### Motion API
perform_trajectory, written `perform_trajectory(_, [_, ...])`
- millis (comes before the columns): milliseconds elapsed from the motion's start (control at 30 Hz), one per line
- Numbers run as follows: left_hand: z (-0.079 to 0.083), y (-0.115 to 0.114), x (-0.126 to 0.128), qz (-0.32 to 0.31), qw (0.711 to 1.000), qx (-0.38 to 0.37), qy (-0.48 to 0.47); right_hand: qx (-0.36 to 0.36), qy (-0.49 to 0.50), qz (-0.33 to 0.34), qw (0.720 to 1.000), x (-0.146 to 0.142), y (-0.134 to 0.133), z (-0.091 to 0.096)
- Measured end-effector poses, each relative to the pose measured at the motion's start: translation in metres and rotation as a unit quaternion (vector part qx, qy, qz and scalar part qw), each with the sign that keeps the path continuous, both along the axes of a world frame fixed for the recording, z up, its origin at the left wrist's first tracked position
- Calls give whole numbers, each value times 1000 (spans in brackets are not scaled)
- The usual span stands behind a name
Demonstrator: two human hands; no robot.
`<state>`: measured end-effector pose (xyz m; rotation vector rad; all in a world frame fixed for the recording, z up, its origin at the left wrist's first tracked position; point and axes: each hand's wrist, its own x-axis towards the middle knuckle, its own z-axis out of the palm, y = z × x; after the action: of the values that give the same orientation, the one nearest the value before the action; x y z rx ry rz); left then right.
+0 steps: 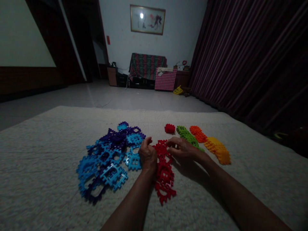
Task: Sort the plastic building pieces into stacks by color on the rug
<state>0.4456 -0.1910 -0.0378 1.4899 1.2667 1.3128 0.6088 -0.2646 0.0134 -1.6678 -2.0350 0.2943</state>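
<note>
Red interlocking plastic tiles (165, 173) lie in a loose row between my two hands, some overlapping. At the left edge of this row is my left hand (148, 155), its fingers curled and mostly hidden behind the hand, the thumb side upward. Whatever it may grip is hidden. My right hand (181, 147) reaches in from the other side, thumb and fingers bent around the edge of a red tile (160, 147) at the far end of the row. Close by my left hand lies a light blue tile (133, 158).
A spread heap of blue and purple tiles (115, 139) covers the mat (60, 128) at left. Beyond my right hand are a small red stack (169, 128), a green row (187, 136), orange tiles (198, 133) and a yellow row (218, 150). A dark curtain (235, 48) hangs at right.
</note>
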Motion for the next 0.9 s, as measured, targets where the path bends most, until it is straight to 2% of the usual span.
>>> perform_trajectory(100, [0, 0, 0, -1, 1000, -1, -2, -120, 4, 6, 993, -7, -3, 9])
perform_trajectory(233, [2, -1, -1, -11, 1000, -1, 6, -129, -4, -27, 991, -19, -4, 9])
perform_trajectory(333, [2, 0, -1, -13, 1000, 3, 13, -148, 44, -40, 987, -12, -3, 9])
perform_trajectory(400, [0, 0, 0, -10, 1000, 7, 14, -135, 75, -52, 987, 0, -2, 13])
perform_trajectory(500, [-5, 2, 2, -9, 1000, 13, 11, -59, 67, -97, 991, 19, 0, 20])
perform_trajectory(600, [-7, 3, 4, -12, 1000, 15, 8, 26, -28, -153, 987, 26, 2, 20])
perform_trajectory(667, [-6, 2, 3, -14, 1000, 15, 10, 32, -103, -166, 980, 24, 1, 17])
perform_trajectory(733, [-5, 1, 3, -17, 1000, 15, 13, -16, -140, -150, 979, 22, -3, 13])
perform_trajectory(833, [-4, 0, 2, -17, 1000, 17, 17, -99, -124, -109, 981, 22, -10, 14])
perform_trajectory(900, [-3, 0, 2, -14, 1000, 17, 19, -118, -111, -112, 980, 23, -13, 15])
